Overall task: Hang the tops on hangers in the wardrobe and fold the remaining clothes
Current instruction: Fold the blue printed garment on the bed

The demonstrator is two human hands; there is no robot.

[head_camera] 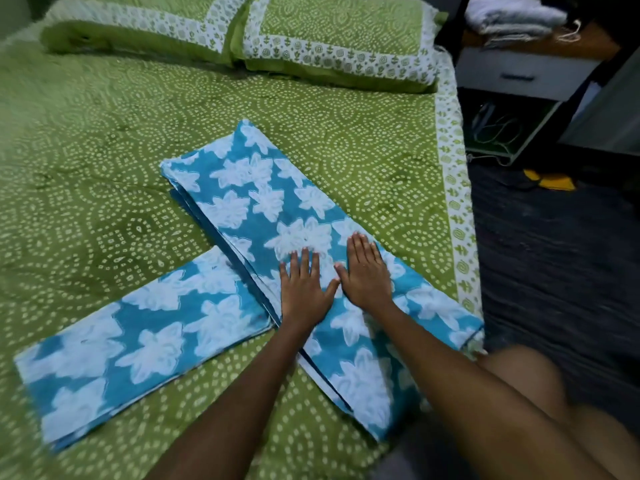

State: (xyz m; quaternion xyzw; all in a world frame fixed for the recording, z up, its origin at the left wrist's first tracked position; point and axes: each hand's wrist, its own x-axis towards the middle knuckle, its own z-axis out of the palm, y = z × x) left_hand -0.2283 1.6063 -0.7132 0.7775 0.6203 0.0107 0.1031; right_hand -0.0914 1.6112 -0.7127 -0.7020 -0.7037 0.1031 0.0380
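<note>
A green bed cover with white dotted swirls point(104, 140) carried a blue cotton garment with white flowers point(263, 202), folded long, one section point(138, 341) angled left. The left hand point(303, 292) and right hand point(367, 275) pressed it flat, fingers straight. No writing was readable.

Blue white-floral garment point(263, 202), folded long, flat on bed, 2nd panel angled left
</note>
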